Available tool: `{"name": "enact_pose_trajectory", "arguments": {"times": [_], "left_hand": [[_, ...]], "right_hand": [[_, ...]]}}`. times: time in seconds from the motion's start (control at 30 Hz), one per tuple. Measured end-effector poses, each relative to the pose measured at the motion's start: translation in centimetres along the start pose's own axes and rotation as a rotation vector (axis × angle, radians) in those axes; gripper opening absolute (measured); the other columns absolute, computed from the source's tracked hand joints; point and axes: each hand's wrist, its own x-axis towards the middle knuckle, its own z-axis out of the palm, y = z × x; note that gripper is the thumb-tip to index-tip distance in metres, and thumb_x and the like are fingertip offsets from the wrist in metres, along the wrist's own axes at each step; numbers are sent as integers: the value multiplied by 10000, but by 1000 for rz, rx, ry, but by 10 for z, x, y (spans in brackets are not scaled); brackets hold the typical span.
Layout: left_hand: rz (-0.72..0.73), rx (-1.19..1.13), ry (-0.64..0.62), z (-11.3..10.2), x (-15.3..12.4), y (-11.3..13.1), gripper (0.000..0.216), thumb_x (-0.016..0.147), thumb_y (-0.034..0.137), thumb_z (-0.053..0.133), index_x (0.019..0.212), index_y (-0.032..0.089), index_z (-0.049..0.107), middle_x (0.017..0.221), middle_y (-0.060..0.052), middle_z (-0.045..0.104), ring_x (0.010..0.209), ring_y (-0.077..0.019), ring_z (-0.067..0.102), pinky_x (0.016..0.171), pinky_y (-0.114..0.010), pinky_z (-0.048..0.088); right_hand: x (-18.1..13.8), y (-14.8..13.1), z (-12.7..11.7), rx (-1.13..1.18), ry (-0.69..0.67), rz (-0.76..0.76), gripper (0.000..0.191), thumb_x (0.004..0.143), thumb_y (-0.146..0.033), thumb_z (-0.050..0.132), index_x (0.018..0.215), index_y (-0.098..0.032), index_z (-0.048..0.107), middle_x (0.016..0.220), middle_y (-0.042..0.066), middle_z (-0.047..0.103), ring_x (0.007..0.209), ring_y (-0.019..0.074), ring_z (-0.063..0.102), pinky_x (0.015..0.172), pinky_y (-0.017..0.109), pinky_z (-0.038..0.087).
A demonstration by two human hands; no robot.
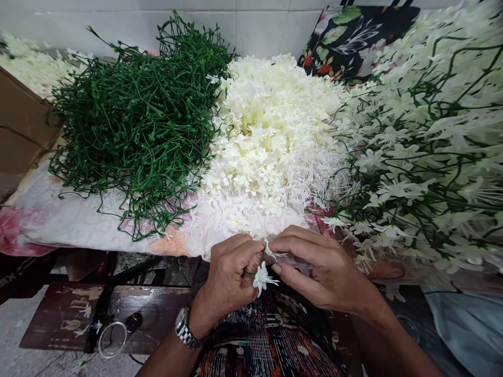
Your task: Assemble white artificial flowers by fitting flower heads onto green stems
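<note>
My left hand (233, 272) is closed around a green artificial flower stem. A white artificial flower (262, 278) with thin stamens sticks out below its thumb, and a second white flower (269, 250) shows at its fingertips. Most of the stem is hidden in the fist. Close on the right, my right hand (322, 267) is curved toward that second flower. Its index fingertip is beside the petals, and a gap shows between index finger and thumb. Beyond the hands lie a heap of loose white petals (263, 120), a bunch of white stamens (324, 175) and a tangled pile of green stems (133, 120).
Assembled white flowers on stems (408, 173) form a large mound at the right. A patterned cloth (78, 222) covers the work surface. At the left stands a cardboard box (23, 125); below is a worn wooden bench (149, 314) with a clear ring (112, 339).
</note>
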Motion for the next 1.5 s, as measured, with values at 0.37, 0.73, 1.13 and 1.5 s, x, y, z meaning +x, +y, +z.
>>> {"name": "enact_pose_trajectory", "arguments": {"times": [0.37, 0.73, 1.13, 1.5], "left_hand": [[-15, 4, -25, 0, -3, -1, 201, 837, 121, 415, 698, 175, 550, 552, -2, 496, 520, -134, 455, 490, -243, 349], [31, 35, 35, 1, -2, -1, 175, 829, 117, 421, 725, 182, 546, 535, 13, 452, 487, -129, 417, 472, -242, 317], [34, 122, 26, 1, 2, 3, 202, 690, 23, 392, 598, 196, 441, 498, 29, 375, 466, -117, 329, 445, -249, 255], [16, 169, 55, 6, 4, 2, 222, 670, 22, 389, 557, 212, 365, 491, 33, 360, 464, -115, 333, 454, -252, 246]], "right_hand": [[-1, 2, 10, -108, 74, -25, 137, 864, -72, 469, 847, -147, 582, 706, 29, 588, 663, 122, 546, 587, 235, 450], [-3, -2, 14, -173, 99, 38, 151, 899, -111, 426, 838, -170, 551, 692, 24, 548, 655, 138, 504, 568, 249, 416], [-1, -1, 13, -320, 14, -17, 183, 884, -69, 384, 788, -160, 510, 681, 32, 488, 662, 151, 457, 582, 263, 389], [0, 7, 16, -267, 3, -28, 157, 884, -69, 399, 820, -168, 502, 685, 23, 487, 657, 144, 464, 571, 245, 401]]}}
